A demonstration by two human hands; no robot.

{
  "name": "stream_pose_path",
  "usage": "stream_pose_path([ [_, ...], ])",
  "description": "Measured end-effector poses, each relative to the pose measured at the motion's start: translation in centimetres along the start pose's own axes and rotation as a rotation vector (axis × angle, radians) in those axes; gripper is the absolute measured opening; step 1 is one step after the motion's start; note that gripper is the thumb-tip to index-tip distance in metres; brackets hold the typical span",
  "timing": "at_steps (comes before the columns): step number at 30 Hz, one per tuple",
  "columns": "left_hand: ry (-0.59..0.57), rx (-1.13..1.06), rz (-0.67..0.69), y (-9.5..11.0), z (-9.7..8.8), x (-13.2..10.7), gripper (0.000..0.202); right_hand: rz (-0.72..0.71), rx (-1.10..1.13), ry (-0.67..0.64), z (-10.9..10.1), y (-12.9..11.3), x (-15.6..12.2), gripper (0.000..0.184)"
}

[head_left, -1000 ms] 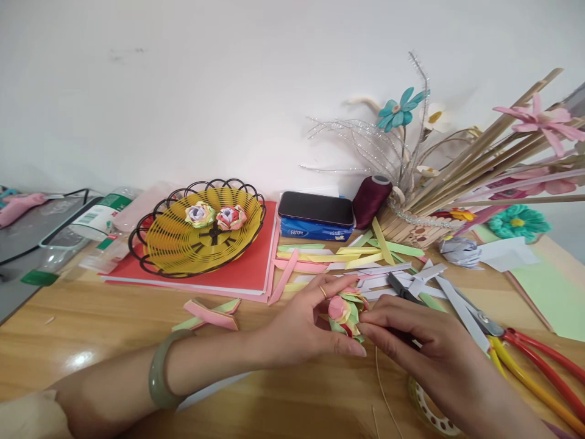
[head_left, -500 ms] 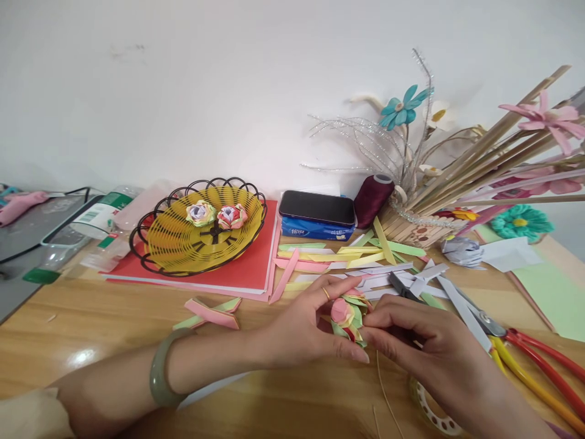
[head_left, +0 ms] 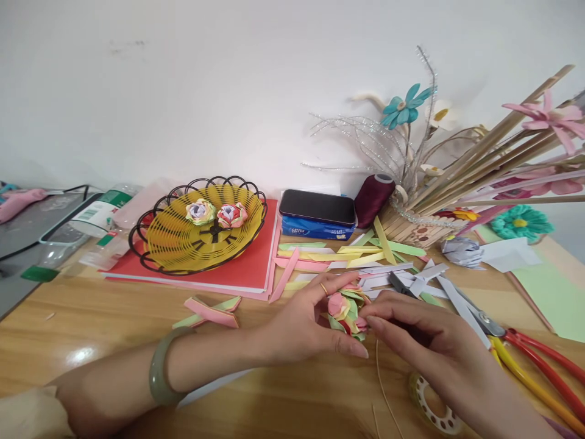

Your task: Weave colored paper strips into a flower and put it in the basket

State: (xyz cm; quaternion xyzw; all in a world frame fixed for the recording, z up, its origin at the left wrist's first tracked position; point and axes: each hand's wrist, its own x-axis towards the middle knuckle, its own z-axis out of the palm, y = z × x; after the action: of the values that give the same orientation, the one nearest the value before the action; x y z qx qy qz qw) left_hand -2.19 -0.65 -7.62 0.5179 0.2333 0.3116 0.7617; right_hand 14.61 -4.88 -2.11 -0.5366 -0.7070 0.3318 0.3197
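Note:
A folded paper flower (head_left: 346, 312) in pink, yellow and green is held above the wooden table. My left hand (head_left: 311, 323) is closed round its left side, with the thumb below and the fingers over the top. On the flower's right side, my right hand (head_left: 415, 335) pinches a petal edge between thumb and forefinger. A thin brown string (head_left: 382, 384) hangs down below the flower. Beneath my right wrist lies a roll of clear tape (head_left: 434, 405), partly covered.
Two paper flowers sit in a yellow woven basket (head_left: 205, 253) on red paper. Loose paper strips (head_left: 361, 259) spread behind my hands. Scissors (head_left: 503, 332) with red and yellow handles lie at right. A phone (head_left: 317, 206) rests on a blue tissue pack; purple thread (head_left: 372, 198) stands beside it.
The paper flower has turned slightly in my left hand, showing more pink at its lower right. My right fingers have shifted a little upward along its edge.

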Motion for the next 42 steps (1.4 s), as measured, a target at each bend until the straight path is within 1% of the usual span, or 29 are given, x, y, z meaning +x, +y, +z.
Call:
stream_pose_path([
  [3,0.003,-0.015,-0.017,0.1,0.0,0.0,0.080,-0.019,-0.008,0.025,-0.1,0.2,-0.1,0.021],
  [8,0.018,0.028,-0.013,0.1,0.0,0.0,0.080,-0.012,-0.097,-0.008,0.1,0.2,-0.1,0.017],
  [11,0.003,-0.044,-0.022,0.1,0.0,-0.1,0.082,-0.056,-0.123,-0.006,0.2,0.2,-0.1,0.019],
  [13,-0.017,-0.138,-0.053,0.2,-0.1,-0.1,0.077,-0.117,-0.155,0.005,0.2,0.4,-0.2,0.018],
  [17,0.020,-0.293,-0.166,0.5,-0.5,-0.1,0.067,-0.312,-0.251,0.025,0.0,1.1,-0.4,0.016],
  [19,0.013,-0.309,-0.226,0.8,-0.7,0.1,0.066,-0.412,-0.325,0.014,-0.1,1.5,-0.5,0.020],
  [21,-0.033,-0.299,-0.276,1.1,-0.9,0.2,0.063,-0.486,-0.408,-0.014,-0.2,1.7,-0.7,0.025],
  [23,-0.051,-0.293,-0.276,1.4,-1.0,0.3,0.059,-0.521,-0.466,-0.005,-0.3,1.8,-0.8,0.028],
  [24,-0.046,-0.295,-0.255,1.5,-1.0,0.4,0.060,-0.515,-0.483,0.038,-0.3,1.7,-0.8,0.027],
  [25,-0.035,-0.294,-0.226,1.6,-1.1,0.4,0.063,-0.496,-0.489,0.109,-0.4,1.6,-0.9,0.026],
  [28,0.015,-0.269,-0.128,1.7,-1.1,0.5,0.067,-0.351,-0.453,0.346,-0.4,1.1,-0.9,0.014],
  [29,0.023,-0.262,-0.100,1.7,-1.0,0.6,0.065,-0.304,-0.429,0.382,-0.3,0.9,-0.9,0.009],
  [30,0.024,-0.257,-0.076,1.7,-1.0,0.6,0.061,-0.270,-0.406,0.388,-0.3,0.8,-0.9,0.006],
  [32,0.008,-0.249,-0.038,1.5,-0.9,0.6,0.056,-0.250,-0.376,0.368,0.0,0.8,-0.7,0.001],
  [34,-0.011,-0.244,-0.026,1.4,-0.8,0.5,0.056,-0.269,-0.374,0.348,0.4,0.9,-0.6,0.004],
  [36,-0.029,-0.279,-0.052,1.3,-0.7,0.4,0.063,-0.311,-0.387,0.345,0.7,1.0,-0.5,0.004],
  [38,-0.042,-0.378,-0.103,1.2,-0.7,0.2,0.065,-0.379,-0.406,0.330,0.8,1.2,-0.4,0.006],
  [40,-0.034,-0.486,-0.147,1.1,-0.7,0.1,0.055,-0.443,-0.431,0.308,0.9,1.5,-0.4,0.011],
  [42,-0.034,-0.542,-0.180,1.1,-0.7,0.1,0.044,-0.483,-0.457,0.289,0.9,1.7,-0.5,0.013],
])
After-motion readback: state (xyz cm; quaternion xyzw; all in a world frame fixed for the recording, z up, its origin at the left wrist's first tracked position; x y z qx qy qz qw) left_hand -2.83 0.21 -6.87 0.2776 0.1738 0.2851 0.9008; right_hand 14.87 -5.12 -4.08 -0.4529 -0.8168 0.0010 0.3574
